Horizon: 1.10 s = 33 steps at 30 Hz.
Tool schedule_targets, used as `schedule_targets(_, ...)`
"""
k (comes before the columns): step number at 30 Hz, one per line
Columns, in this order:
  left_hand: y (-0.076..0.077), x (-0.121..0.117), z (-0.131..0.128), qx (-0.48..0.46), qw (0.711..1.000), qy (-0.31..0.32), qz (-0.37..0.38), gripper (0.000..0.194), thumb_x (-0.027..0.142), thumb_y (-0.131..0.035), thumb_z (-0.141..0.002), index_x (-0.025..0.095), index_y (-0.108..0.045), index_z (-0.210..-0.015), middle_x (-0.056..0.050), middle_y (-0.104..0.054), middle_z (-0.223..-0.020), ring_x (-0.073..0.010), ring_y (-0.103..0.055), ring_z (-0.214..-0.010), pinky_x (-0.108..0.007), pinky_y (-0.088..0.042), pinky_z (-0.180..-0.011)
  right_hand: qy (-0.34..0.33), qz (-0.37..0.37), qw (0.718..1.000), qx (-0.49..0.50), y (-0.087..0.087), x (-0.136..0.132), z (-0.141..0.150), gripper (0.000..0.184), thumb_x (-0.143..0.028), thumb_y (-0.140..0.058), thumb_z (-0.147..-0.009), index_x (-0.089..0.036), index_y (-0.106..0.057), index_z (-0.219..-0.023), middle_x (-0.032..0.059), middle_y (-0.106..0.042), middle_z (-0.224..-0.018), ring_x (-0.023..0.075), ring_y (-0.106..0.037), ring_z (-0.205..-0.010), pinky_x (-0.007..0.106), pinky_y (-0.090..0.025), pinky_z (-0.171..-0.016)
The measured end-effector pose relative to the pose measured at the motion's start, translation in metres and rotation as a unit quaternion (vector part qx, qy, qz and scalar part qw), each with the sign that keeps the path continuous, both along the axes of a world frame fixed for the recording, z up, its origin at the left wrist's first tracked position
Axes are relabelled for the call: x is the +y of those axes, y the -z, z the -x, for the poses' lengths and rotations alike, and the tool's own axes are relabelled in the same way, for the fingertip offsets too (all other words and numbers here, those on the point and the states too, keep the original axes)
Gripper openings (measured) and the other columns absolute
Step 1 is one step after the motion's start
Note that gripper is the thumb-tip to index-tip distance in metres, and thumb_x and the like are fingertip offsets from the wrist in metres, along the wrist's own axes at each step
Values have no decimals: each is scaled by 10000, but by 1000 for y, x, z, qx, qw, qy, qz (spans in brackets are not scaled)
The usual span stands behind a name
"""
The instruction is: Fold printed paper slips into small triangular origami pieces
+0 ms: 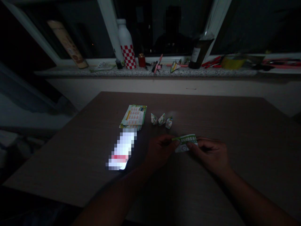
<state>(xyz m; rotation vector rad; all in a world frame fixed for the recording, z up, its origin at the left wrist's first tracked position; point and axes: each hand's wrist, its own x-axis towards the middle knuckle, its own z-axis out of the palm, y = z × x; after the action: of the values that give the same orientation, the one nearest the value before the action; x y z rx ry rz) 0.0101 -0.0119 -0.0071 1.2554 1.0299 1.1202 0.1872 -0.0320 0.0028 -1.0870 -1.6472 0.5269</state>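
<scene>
A small green and white printed paper (185, 145) is pinched between both my hands, just above the table. My left hand (162, 150) grips its left edge, thumb on top. Its right part is held by my right hand (211, 153), with the thumb pressed on the near face. Beyond my hands stand three small folded paper pieces (161, 120) in a row. To their left lies a stack of printed paper sheets (133, 116). A phone (122, 149) with a bright, blurred-out screen rests left of my left hand.
The brown table (77, 147) runs up to a wall below a stone windowsill (98, 73). On the sill are a checkered white bottle (127, 47), a dark bottle (196, 55), a small red jar (141, 60), a tall tube (68, 44) and several pens. The room is dim.
</scene>
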Motion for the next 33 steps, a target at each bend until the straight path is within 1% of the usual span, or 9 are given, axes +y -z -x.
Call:
schedule_targets(5, -1, 0, -1, 7, 1000, -10, 1, 172, 303, -713, -693, 151, -701, -773, -5, -669, -666, -115, -593, -594, -202, -446, -540, -5, 11, 1000, -1, 1, 0, -1, 226, -190, -684, -779, -182, -620, -563, -2, -700, -636, 100, -628, -526, 178, -470, -494)
schedule_targets(9, 0, 0, 0, 19, 1000, 0, 0, 161, 299, -704, -705, 150, -690, -767, -3, -661, -663, -115, -587, -594, -203, -438, -540, -2, 4, 1000, -8, 2, 0, -2, 220, -193, -684, -777, -184, -622, -565, 9, -709, -658, 114, -643, -556, 196, -496, -531)
schedule_targets(12, 3, 3, 3, 34, 999, 31, -2, 133, 274, -700, -707, 148, -681, -748, -3, -660, -669, -113, -587, -602, -203, -430, -554, 15, 3, 1000, -11, 6, 2, -5, 152, -211, -694, -767, -192, -657, -621, 15, -717, -677, 131, -651, -575, 220, -508, -546)
schedule_targets(15, 6, 7, 4, 50, 995, 87, 7, 115, 259, -691, -723, 145, -692, -742, -11, -672, -681, -117, -598, -620, -213, -436, -588, 62, 18, 998, 25, 10, 3, -6, 63, -238, -736, -726, -201, -686, -739, 6, -714, -668, 134, -643, -552, 224, -507, -520)
schedule_targets(18, 6, 8, 3, 4, 994, 109, 31, 109, 255, -687, -733, 149, -706, -746, -11, -685, -687, -125, -612, -645, -230, -455, -635, 69, 71, 990, 97, 10, 4, -4, 220, -245, -762, -687, -202, -684, -888, 14, -735, -736, 147, -668, -591, 225, -525, -523)
schedule_targets(21, 4, 6, 1, -57, 994, 78, 47, 101, 258, -703, -719, 157, -711, -714, -3, -688, -672, -132, -618, -651, -241, -465, -655, -2, 150, 979, 136, 8, 4, 2, 203, -269, -755, -679, -182, -698, -854, 43, -751, -761, 172, -689, -621, 249, -546, -546)
schedule_targets(24, 2, 5, 0, -80, 995, 36, 44, 90, 256, -714, -710, 167, -715, -700, 5, -696, -671, -140, -626, -663, -252, -473, -674, -52, 200, 970, 130, 7, 4, 6, 178, -315, -741, -696, -170, -724, -797, 52, -751, -731, 175, -686, -609, 260, -545, -562)
schedule_targets(28, 1, 6, -1, -72, 997, 3, 43, 90, 254, -722, -698, 167, -712, -677, 6, -695, -653, -152, -633, -663, -265, -479, -680, -27, 231, 966, 117, 7, 5, 6, 215, -370, -735, -697, -156, -726, -708, 40, -713, -602, 146, -629, -509, 232, -486, -476)
schedule_targets(33, 1, 7, -1, -82, 996, 15, 41, 100, 246, -716, -705, 160, -708, -657, 2, -689, -633, -139, -626, -635, -256, -477, -668, -38, 232, 967, 102, 6, 6, 1, 268, -394, -716, -723, -150, -690, -616, 32, -675, -549, 121, -583, -485, 219, -443, -471)
